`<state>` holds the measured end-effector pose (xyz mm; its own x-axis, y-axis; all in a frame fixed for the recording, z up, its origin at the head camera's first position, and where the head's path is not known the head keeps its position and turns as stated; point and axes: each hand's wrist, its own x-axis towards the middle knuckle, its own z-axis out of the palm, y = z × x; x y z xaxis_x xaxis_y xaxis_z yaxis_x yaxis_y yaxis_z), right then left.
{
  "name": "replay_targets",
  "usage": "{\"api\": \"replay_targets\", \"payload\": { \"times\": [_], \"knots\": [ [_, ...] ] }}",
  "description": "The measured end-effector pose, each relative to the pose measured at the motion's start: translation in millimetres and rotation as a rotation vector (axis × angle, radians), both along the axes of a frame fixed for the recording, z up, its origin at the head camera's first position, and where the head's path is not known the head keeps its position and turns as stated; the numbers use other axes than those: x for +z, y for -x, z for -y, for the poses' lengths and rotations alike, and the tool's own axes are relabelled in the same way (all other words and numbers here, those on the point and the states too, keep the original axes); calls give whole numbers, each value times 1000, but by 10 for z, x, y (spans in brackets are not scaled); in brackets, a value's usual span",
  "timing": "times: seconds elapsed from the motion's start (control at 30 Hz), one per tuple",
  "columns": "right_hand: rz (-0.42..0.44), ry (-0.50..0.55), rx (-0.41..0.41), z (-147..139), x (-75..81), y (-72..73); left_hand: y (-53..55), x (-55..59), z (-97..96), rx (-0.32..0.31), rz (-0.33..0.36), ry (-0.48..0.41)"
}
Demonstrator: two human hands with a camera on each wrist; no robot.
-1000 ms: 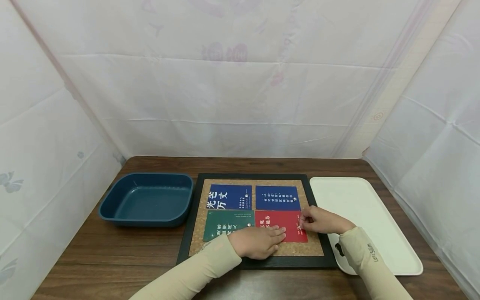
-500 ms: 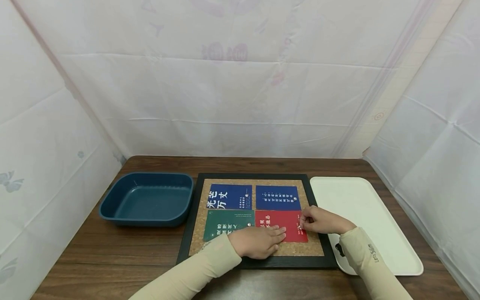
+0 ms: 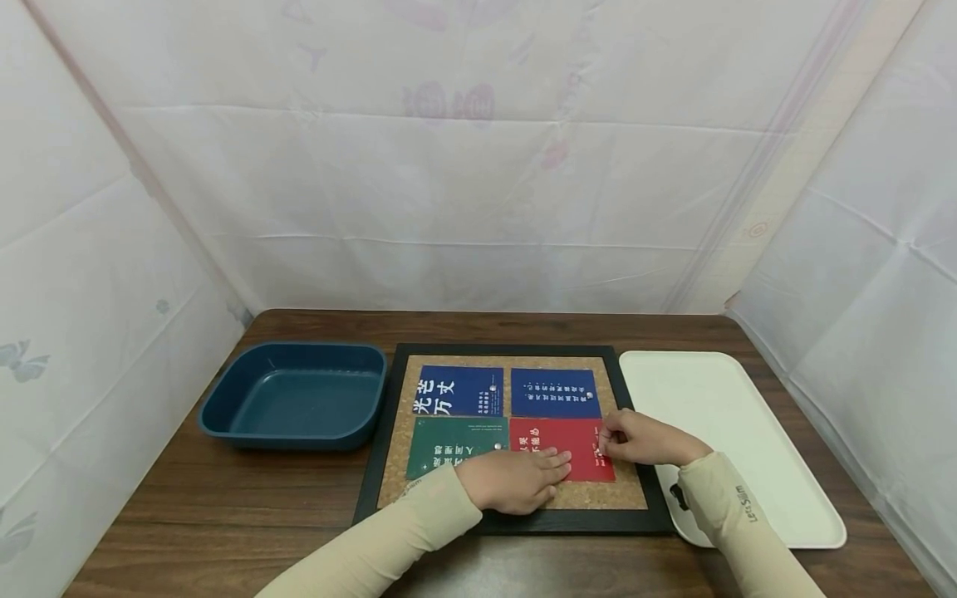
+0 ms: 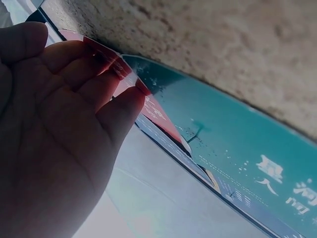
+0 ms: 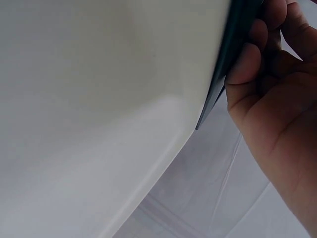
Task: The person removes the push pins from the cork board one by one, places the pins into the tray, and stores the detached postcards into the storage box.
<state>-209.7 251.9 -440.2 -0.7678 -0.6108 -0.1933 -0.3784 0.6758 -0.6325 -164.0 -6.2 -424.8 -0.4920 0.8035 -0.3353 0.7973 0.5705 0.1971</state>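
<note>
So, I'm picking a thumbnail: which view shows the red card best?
Head view: most of the red card shows, with the left hand over one corner. Left wrist shows only parts around that hand; right wrist, none discernible.

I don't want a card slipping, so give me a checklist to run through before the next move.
1. Left hand laid with fingers across the red card: ok.
2. Right hand pinching at the red card's right side, apparently on a small pin: ok.
3. Small pin pushed fully in: cannot tell; the fingertips partly hide it.
4. A pin showing on the green card, the left blue card and the right blue card: ok.
5. Red card lying inside the black frame: ok.
6. Both hands off the red card, should lifting away come next: not ok.
</note>
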Motion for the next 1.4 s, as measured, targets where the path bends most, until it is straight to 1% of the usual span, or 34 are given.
{"api": "replay_targets", "payload": {
  "times": [0.47,0.8,1.13,1.4],
  "knots": [
    [22,15,6,4,9,-14,1,-4,4,2,10,-14],
    [28,-5,-7,15,30,-24,7,-6,5,0,13,-17],
    [30,4,12,10,23,-22,2,-10,3,-4,12,-18],
    [29,2,17,9,32,-12,2,-1,3,9,18,-18]
  ]
}}
